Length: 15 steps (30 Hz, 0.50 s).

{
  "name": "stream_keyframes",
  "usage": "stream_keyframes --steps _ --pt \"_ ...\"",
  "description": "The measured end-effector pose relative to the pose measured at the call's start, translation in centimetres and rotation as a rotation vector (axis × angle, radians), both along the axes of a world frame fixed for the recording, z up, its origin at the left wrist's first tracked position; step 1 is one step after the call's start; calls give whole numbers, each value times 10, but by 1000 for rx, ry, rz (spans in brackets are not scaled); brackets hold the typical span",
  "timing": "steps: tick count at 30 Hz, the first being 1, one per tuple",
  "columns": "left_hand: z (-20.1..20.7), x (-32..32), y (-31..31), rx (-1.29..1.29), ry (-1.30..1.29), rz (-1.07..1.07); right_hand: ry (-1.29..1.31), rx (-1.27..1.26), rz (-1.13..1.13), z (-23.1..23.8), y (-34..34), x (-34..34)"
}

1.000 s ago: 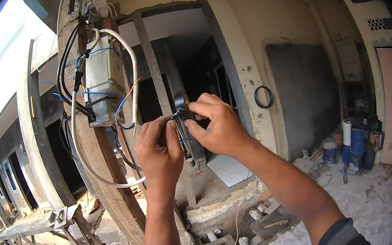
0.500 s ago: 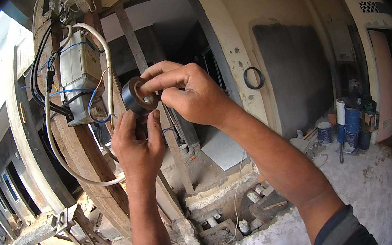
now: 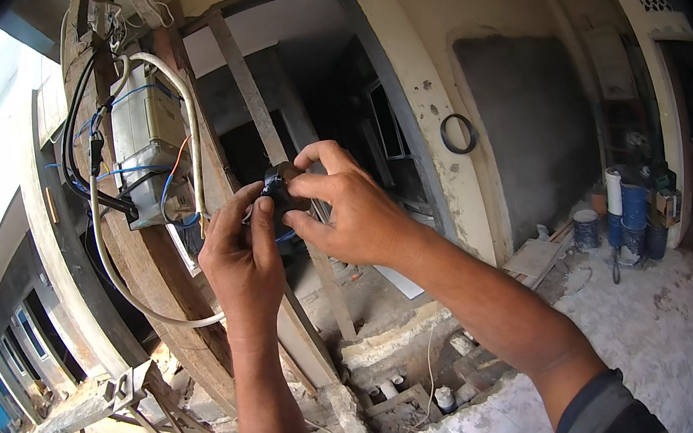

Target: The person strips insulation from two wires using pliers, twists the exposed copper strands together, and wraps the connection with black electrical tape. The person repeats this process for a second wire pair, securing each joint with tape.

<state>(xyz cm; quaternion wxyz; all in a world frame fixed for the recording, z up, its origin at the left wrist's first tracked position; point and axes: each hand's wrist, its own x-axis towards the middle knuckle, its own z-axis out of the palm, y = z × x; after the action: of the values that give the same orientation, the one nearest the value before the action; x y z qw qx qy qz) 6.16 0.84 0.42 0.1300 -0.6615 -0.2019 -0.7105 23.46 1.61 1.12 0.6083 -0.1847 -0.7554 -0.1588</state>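
Observation:
My right hand (image 3: 350, 207) grips a roll of black electrical tape (image 3: 283, 191), with its fingers about the rim. Against the roll's left side, my left hand (image 3: 240, 251) pinches a thin wire between thumb and forefinger; its end is hidden by the fingers and the tape. A bit of blue wire (image 3: 287, 236) shows just below the roll. Left of my hands, a grey-white electrical box (image 3: 150, 150) is fixed to a wooden post (image 3: 145, 267). Black, blue and orange wires and a thick white cable (image 3: 186, 89) run about it.
Below stands a metal truss frame (image 3: 119, 409). A broken-edged pit with pipe stubs (image 3: 445, 396) opens in the floor. Blue drums (image 3: 633, 207) and a bucket (image 3: 586, 229) stand at right. A black ring (image 3: 458, 133) hangs on the wall.
The tape roll has turned, its hole no longer facing me, and moved slightly right and down. My right hand has shifted its grip; my left fingertips have risen against the roll.

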Motion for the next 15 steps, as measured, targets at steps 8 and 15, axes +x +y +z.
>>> stream_keyframes --steps 8,15 --pt "2 -6 5 166 129 130 -207 279 118 12 -26 3" --pt "-1 -1 -5 58 104 265 -154 -147 362 47 -5 4"
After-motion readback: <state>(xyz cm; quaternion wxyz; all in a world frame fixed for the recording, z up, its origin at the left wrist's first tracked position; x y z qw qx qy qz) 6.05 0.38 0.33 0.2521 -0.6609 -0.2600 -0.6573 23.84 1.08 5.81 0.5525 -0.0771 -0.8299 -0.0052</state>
